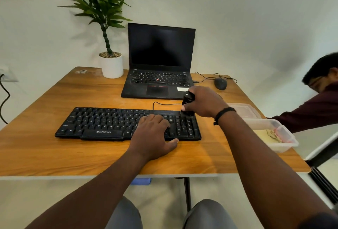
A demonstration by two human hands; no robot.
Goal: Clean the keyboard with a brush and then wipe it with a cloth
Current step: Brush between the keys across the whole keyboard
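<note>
Black keyboard [102, 124] lies flat near the front middle of the wooden table [54, 152], all places below given from it. Left hand [152, 137] rests flat on its right-centre keys, fingers spread and relaxed, thumb off the front edge on the table; grasping nothing. Right hand [203, 101] sits over the far right corner, fingers clenched round a black brush [188, 104] held upright, its lower end down on the numpad's top row. Dark band on that wrist. The right hand covers the far right corner keys; the left hand hides the arrow-key area.

Keyboard cable [164, 103] runs from its far edge toward the brush. Behind it, an open laptop [161, 60] with a dark screen, just apart. Behind-left, a white pot with a green plant [109, 53]. Behind-right, a wired mouse [220, 83]. Right of it, two clear plastic tubs: a shallow one [243, 110] and a nearer one [285, 137] at the table's edge holding a yellowish cloth [267, 135]. Further right, another person in a dark red sleeve [314, 108] leans in by the tubs. Far left, a wall socket with a black cord [5, 99]. Below the table, the wearer's grey trousered knees.
</note>
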